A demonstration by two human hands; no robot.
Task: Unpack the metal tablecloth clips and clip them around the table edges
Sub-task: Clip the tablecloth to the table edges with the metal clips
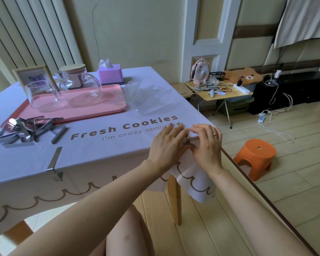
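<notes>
My one wide camera sits on my head, facing forward and down over the counter's (100,154) near corner, close above my fingers (175,129).
</notes>
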